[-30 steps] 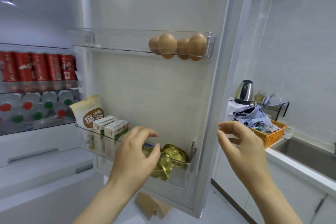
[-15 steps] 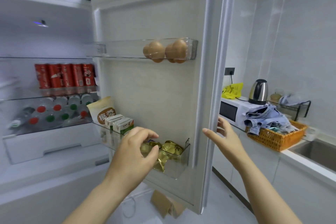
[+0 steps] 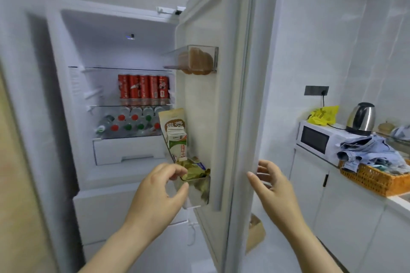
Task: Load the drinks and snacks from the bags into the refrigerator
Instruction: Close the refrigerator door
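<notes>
Peeking from behind door (image 3: 238,106), paper bag (image 3: 257,234); eggs (image 3: 199,62) blurred.

"椰" on pouch (image 3: 173,123); "纯" on carton (image 3: 178,144).

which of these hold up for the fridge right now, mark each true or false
1. The red cans stand upright in a row on a shelf. True.
2. The eggs sit in the lower door bin. False: they are in the upper door bin; the lower one holds milk cartons.
3. The kettle stands on the microwave. True.
4. The right hand grips a can. False: it holds nothing and is at the door edge.
5. The bottles stand upright. False: they lie on their sides, on the shelf under the cans.
</notes>
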{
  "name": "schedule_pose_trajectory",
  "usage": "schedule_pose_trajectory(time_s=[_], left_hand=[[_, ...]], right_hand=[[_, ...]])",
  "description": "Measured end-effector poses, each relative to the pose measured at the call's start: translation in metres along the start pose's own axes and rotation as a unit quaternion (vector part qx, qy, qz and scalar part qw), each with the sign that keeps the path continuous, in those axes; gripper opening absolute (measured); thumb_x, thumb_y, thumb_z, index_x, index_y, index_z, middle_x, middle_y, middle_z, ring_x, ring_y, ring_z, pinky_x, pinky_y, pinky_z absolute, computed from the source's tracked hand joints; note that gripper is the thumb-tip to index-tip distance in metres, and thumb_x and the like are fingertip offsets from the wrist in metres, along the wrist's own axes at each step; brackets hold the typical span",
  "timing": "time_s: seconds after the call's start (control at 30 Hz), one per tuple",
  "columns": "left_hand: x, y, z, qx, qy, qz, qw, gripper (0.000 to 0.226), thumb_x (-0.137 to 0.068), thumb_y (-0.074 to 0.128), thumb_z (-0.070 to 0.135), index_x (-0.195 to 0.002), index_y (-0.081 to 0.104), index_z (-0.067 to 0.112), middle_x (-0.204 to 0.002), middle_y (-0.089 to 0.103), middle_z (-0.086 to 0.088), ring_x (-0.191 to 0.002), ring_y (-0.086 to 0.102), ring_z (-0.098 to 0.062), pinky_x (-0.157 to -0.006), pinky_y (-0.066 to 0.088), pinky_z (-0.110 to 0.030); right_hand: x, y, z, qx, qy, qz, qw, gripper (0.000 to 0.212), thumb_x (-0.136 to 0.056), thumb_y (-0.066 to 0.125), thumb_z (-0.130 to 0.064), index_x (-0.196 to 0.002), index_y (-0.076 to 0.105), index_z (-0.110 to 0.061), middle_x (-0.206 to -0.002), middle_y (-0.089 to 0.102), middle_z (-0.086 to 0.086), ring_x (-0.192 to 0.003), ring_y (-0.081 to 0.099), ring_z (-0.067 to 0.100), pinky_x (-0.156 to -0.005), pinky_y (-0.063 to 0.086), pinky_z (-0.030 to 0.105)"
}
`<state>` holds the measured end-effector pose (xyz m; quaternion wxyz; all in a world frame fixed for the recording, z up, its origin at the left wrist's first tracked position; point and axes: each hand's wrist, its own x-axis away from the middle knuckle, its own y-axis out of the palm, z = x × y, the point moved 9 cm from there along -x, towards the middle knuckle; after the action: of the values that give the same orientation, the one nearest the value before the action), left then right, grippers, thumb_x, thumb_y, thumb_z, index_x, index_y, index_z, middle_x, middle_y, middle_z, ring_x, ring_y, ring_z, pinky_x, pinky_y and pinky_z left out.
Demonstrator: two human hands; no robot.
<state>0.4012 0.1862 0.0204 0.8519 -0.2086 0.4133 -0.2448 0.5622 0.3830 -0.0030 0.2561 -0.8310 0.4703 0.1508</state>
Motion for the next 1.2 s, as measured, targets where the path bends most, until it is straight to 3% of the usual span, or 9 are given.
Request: schedule_pose_trajectory(time_s=[0.13, 0.23, 0.33, 0.5, 0.67, 0.8, 0.93, 1.07, 1.2], left_hand=[[0.017, -0.034, -0.018, -0.002, -0.033, 0.022, 0.999, 0.020, -0.085, 0.066, 0.023, -0.101, 0.062, 0.033, -0.098, 0.058, 0.021, -0.097, 0.050, 0.009, -0.077, 0.039, -0.001], [0.026, -0.057, -0.033, -0.008, -0.056, 0.036, 0.998, 0.021, -0.086, 0.065, 0.023, -0.105, 0.062, 0.032, -0.099, 0.059, 0.020, -0.097, 0.050, 0.011, -0.078, 0.037, 0.002], [0.023, -0.078, -0.048, -0.016, -0.075, 0.064, 0.995, 0.021, -0.084, 0.067, 0.021, -0.104, 0.065, 0.028, -0.097, 0.061, 0.017, -0.094, 0.053, 0.010, -0.078, 0.040, -0.001], [0.004, -0.114, -0.075, -0.022, -0.093, 0.129, 0.987, 0.033, -0.082, 0.067, 0.039, -0.113, 0.060, 0.031, -0.107, 0.057, 0.018, -0.095, 0.056, 0.007, -0.083, 0.046, -0.011], [-0.004, -0.137, -0.120, 0.030, -0.159, 0.181, 0.970, 0.061, -0.070, 0.056, 0.073, -0.116, 0.054, 0.034, -0.114, 0.059, 0.013, -0.099, 0.060, 0.000, -0.083, 0.052, -0.024], [-0.012, -0.147, -0.155, 0.064, -0.177, 0.212, 0.959, 0.076, -0.064, 0.063, 0.071, -0.130, 0.046, 0.037, -0.125, 0.056, 0.014, -0.109, 0.059, -0.002, -0.088, 0.052, -0.026], [-0.026, -0.167, -0.179, 0.067, -0.172, 0.264, 0.947, 0.054, -0.078, 0.074, 0.041, -0.125, 0.050, 0.033, -0.119, 0.061, 0.011, -0.103, 0.062, -0.002, -0.086, 0.055, -0.029], [-0.041, -0.186, -0.209, 0.058, -0.170, 0.304, 0.935, 0.036, -0.080, 0.074, 0.022, -0.109, 0.053, 0.025, -0.108, 0.065, 0.009, -0.096, 0.064, -0.003, -0.074, 0.053, -0.018], [-0.061, -0.209, -0.257, 0.011, -0.189, 0.310, 0.932, 0.025, -0.080, 0.075, 0.023, -0.093, 0.054, 0.019, -0.103, 0.066, 0.001, -0.094, 0.063, -0.007, -0.064, 0.043, -0.003]], right_hand=[[0.007, 0.046, -0.029, -0.024, -0.026, -0.076, 0.997, 0.014, -0.089, 0.065, -0.022, -0.102, 0.064, -0.028, -0.095, 0.070, -0.008, -0.085, 0.065, -0.001, -0.070, 0.052, 0.015], [0.008, 0.086, -0.040, -0.041, -0.035, -0.132, 0.990, 0.031, -0.083, 0.068, -0.037, -0.112, 0.062, -0.027, -0.101, 0.069, -0.006, -0.088, 0.067, 0.005, -0.078, 0.057, 0.027], [0.000, 0.124, -0.050, -0.057, -0.049, -0.185, 0.980, 0.047, -0.071, 0.074, -0.055, -0.112, 0.060, -0.037, -0.102, 0.067, -0.008, -0.091, 0.067, 0.009, -0.080, 0.056, 0.029], [-0.035, 0.178, -0.073, -0.080, -0.107, -0.205, 0.970, 0.033, -0.077, 0.077, -0.036, -0.106, 0.063, -0.035, -0.099, 0.068, -0.011, -0.092, 0.066, 0.005, -0.082, 0.056, 0.029], [-0.071, 0.231, -0.073, -0.077, -0.143, -0.220, 0.962, 0.031, -0.081, 0.072, -0.037, -0.110, 0.060, -0.037, -0.109, 0.063, -0.018, -0.099, 0.062, 0.000, -0.084, 0.055, 0.027], [-0.093, 0.266, -0.077, -0.029, -0.218, -0.211, 0.953, 0.052, -0.081, 0.068, -0.045, -0.129, 0.048, -0.039, -0.131, 0.043, -0.025, -0.116, 0.047, -0.007, -0.093, 0.049, 0.025], [-0.110, 0.301, -0.084, 0.020, -0.272, -0.195, 0.942, 0.081, -0.078, 0.073, -0.043, -0.144, 0.026, -0.044, -0.155, 0.011, -0.017, -0.141, 0.023, 0.006, -0.106, 0.037, 0.029], [-0.129, 0.347, -0.087, 0.073, -0.318, -0.181, 0.928, 0.110, -0.070, 0.078, -0.049, -0.149, 0.001, -0.047, -0.159, -0.020, -0.013, -0.147, -0.015, 0.012, -0.118, 0.012, 0.039], [-0.145, 0.394, -0.083, 0.140, -0.314, -0.177, 0.922, 0.125, -0.065, 0.080, -0.052, -0.146, -0.015, -0.049, -0.155, -0.032, -0.009, -0.144, -0.028, 0.017, -0.119, 0.001, 0.048]])
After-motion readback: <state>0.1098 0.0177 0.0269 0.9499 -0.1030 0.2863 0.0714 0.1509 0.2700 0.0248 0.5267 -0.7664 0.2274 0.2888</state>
